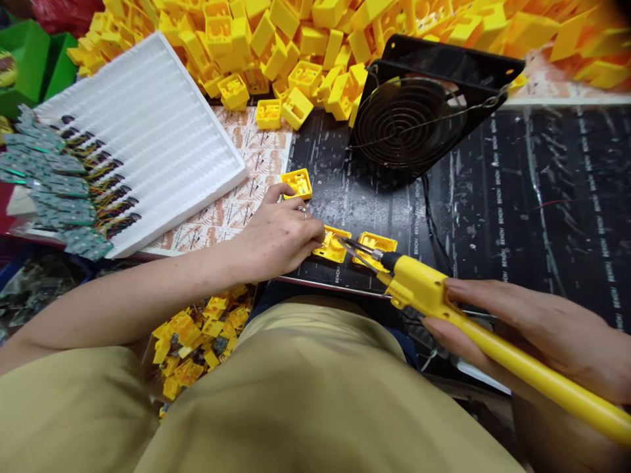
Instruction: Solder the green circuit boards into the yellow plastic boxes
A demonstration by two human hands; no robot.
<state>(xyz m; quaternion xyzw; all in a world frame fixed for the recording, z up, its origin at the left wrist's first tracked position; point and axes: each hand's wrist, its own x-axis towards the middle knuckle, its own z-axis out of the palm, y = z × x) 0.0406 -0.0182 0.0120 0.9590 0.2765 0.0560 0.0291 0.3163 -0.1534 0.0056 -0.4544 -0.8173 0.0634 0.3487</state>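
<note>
My left hand (279, 233) is curled over a small yellow plastic housing (332, 244) on the black mat, fingers pinched on its left edge. My right hand (537, 332) grips the handle of a yellow soldering iron (428, 289); its metal tip reaches into that housing. A second yellow housing (377, 248) lies just right of the first, under the iron's shaft. A third housing (298, 183) sits a little farther away, above my left hand's fingers.
A black fan (419, 118) leans at the back of the black mat (532, 197). A big heap of yellow housings (305, 46) fills the far edge. A white foam tray (142, 131) with green circuit boards (49, 177) stands at left. More yellow parts (197, 341) lie below the table edge.
</note>
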